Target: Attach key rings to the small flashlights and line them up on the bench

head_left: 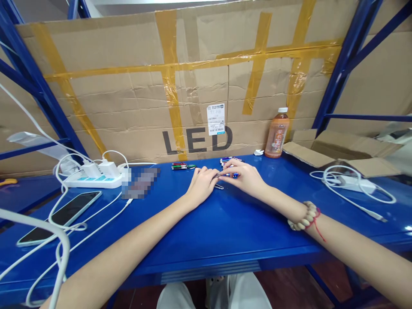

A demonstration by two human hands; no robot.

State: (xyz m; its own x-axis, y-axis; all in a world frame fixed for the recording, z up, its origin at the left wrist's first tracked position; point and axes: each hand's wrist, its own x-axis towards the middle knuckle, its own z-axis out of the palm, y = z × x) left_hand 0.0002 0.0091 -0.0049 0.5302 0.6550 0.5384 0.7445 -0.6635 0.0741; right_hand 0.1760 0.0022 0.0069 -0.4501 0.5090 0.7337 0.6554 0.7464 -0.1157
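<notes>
My left hand [202, 185] rests over the middle of the blue tabletop, fingers curled and closed. My right hand [246, 177] meets it from the right, thumb and fingers pinched together. Between the fingertips is a small, thin, greyish piece, too small and too covered to name. A slim shiny piece [219, 186] shows on the table just below the fingertips. Blue pens [232, 175] lie behind and under my right hand, partly hidden by it. Several pens [183, 166] with red, green and black barrels lie together beyond my left hand.
At the left are a white power strip [96, 180], cables and a phone [61, 219]. A drink bottle [277, 133], crumpled tissue [258, 152], open carton [341, 150] and coiled charger cable [357, 184] stand or lie at the right. A cardboard wall [135, 107] closes the back.
</notes>
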